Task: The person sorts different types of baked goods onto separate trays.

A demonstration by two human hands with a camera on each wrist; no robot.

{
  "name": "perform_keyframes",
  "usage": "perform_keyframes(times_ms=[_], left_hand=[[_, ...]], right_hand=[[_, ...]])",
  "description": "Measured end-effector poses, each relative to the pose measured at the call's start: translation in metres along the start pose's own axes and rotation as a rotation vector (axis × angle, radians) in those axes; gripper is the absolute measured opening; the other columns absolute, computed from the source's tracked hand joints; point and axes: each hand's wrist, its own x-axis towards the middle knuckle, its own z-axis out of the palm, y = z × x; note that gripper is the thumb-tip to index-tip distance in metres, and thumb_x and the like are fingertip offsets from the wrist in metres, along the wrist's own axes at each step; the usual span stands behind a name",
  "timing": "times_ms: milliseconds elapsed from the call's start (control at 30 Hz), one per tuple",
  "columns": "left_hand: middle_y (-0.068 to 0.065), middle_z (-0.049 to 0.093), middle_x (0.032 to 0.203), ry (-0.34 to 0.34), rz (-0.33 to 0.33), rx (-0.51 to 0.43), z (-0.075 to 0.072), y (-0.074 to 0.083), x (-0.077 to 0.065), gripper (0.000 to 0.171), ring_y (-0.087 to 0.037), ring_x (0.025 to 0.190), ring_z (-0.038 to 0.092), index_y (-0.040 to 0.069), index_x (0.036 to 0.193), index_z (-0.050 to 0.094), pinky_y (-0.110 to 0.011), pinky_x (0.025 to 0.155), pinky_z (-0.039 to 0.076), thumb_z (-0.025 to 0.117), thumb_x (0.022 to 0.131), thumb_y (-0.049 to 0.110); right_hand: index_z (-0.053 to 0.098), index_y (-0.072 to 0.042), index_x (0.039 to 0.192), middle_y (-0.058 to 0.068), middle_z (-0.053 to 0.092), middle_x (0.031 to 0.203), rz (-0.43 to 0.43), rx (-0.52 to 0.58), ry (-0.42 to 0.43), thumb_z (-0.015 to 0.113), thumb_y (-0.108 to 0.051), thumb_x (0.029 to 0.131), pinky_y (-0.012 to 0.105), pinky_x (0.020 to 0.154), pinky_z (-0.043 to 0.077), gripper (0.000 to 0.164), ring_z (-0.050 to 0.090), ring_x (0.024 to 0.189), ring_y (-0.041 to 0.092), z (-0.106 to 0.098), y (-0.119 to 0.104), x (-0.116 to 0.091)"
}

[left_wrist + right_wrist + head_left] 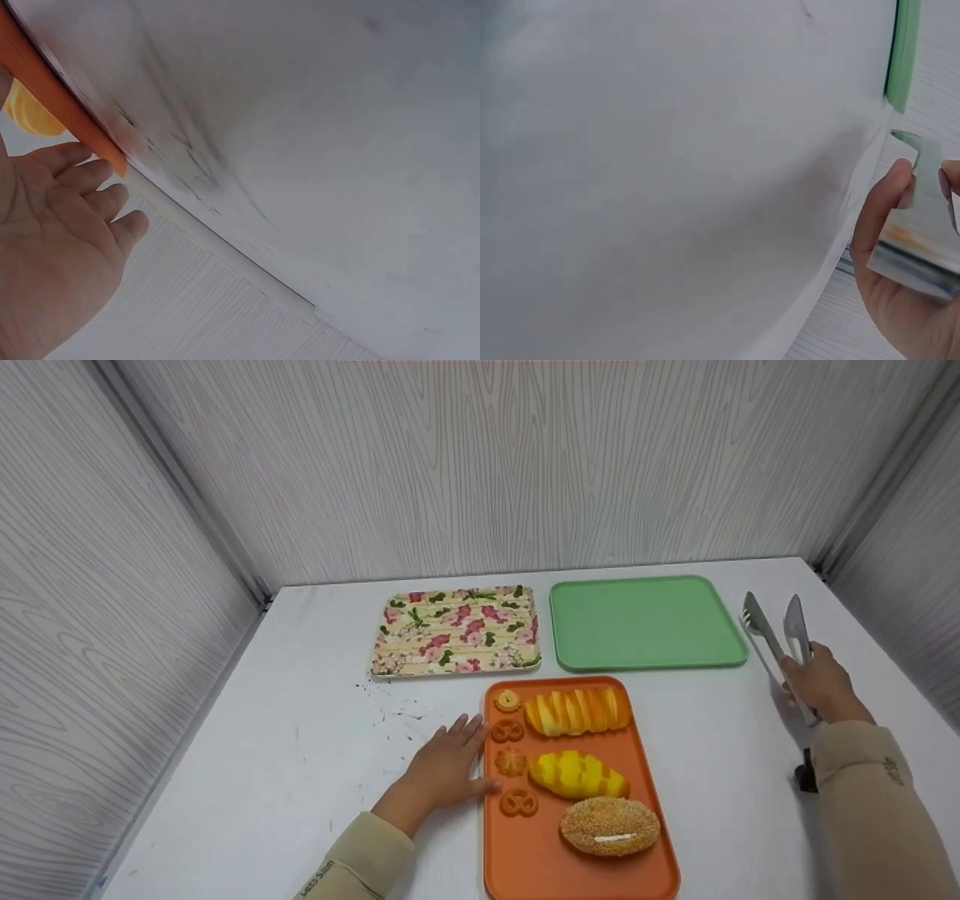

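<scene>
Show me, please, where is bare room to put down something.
Bare: the white table left of the left hand; the table strip between the orange tray and the right hand; the green tray; the floral tray. Crowded: the orange tray, with three breads and four small pastries, except its lower left corner.

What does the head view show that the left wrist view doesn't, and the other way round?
Only the head view shows the right hand holding tongs, the green tray, the floral tray and four cookies.

Only the left wrist view shows the left hand from its palm side; the head view shows its back.

Both show that hand, the orange tray, the table, the wall and yellow bread, though which piece the left wrist view catches is unclear.
</scene>
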Motion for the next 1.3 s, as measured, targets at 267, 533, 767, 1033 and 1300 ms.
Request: perform_keyframes(times_ms=[267,533,767,1033,1300], left_hand=[[-0.009,0.022,0.156,0.009,0.021,0.002,0.001,-0.002,0.0,0.091,-0.028,0.142,0.017,0.004,0.15,0.029,-0.046,0.113,0.018,0.055,0.086,0.062],[-0.008,0.02,0.156,-0.007,0.02,-0.014,0.0,-0.002,0.0,0.09,-0.027,0.143,0.015,0.004,0.15,0.027,-0.045,0.113,0.017,0.055,0.086,0.061],[-0.009,0.02,0.156,-0.006,0.029,-0.019,0.001,-0.003,0.002,0.091,-0.027,0.143,0.015,0.004,0.15,0.027,-0.045,0.113,0.017,0.055,0.086,0.061],[-0.009,0.021,0.156,-0.003,0.036,-0.03,0.002,-0.003,0.002,0.091,-0.027,0.143,0.016,0.003,0.15,0.028,-0.045,0.113,0.018,0.056,0.086,0.061],[-0.008,0.02,0.156,-0.002,0.031,-0.025,0.002,-0.003,0.002,0.09,-0.027,0.143,0.015,0.004,0.15,0.027,-0.044,0.113,0.018,0.056,0.086,0.061]], right_hand=[[-0.007,0.01,0.146,0.035,0.054,0.107,-0.034,0.036,0.007,0.03,-0.044,0.099,0.038,0.06,0.051,0.081,0.065,0.073,0.025,-0.002,-0.003,-0.004],[-0.001,0.004,0.15,0.029,0.054,0.105,-0.069,0.049,0.018,0.03,-0.049,0.099,0.037,0.058,0.049,0.08,0.061,0.074,0.023,-0.003,-0.012,-0.007],[0.002,0.001,0.151,0.028,0.049,0.107,-0.148,0.078,-0.001,0.034,-0.05,0.099,0.035,0.06,0.051,0.08,0.059,0.073,0.021,-0.001,-0.023,-0.013],[0.005,-0.001,0.152,0.029,0.045,0.117,-0.214,0.063,-0.029,0.037,-0.052,0.098,0.035,0.059,0.052,0.081,0.058,0.077,0.025,0.007,-0.034,-0.02],[0.009,-0.005,0.152,0.025,0.046,0.111,-0.29,0.059,-0.087,0.039,-0.046,0.1,0.036,0.057,0.052,0.073,0.058,0.076,0.027,0.022,-0.046,-0.026]])
